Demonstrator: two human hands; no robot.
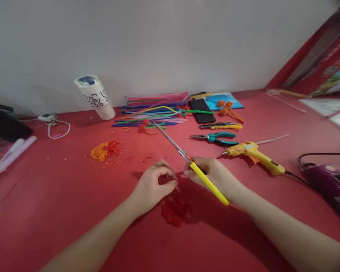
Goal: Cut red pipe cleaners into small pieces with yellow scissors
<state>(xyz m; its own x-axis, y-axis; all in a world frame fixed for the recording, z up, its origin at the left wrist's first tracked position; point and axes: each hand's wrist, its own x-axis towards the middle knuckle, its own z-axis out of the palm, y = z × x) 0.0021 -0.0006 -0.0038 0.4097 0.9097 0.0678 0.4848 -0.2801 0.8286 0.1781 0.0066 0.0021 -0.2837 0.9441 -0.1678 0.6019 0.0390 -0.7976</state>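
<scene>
Red table [59,211], white wall behind. Right hand [212,175] closed around the yellow handles of the scissors [208,183]; the handles run down past the wrist, and the closed blades point up and to the left, tip ending near the pipe cleaners [155,107]. Left hand [153,185] just beside the right, knuckles up, fingers curled in, thumb and forefinger pinched together close to the right fingertips; cannot tell whether anything small sits in the pinch. Red fluff [174,211] lies on the table directly under and between the two hands, in their shadow. Further left, a small heap of orange and red clippings [104,150], with loose crumbs scattered around it. Against the wall: a white paper cup [95,97], tilted, with dark scribbles on its side. Right of the pipe cleaners, a black phone [202,110] lying flat. Near the right hand: teal-handled pliers [215,138] and a yellow glue gun [253,152], nozzle pointing left, cord trailing right toward a purple device [328,181] at the table's edge.
</scene>
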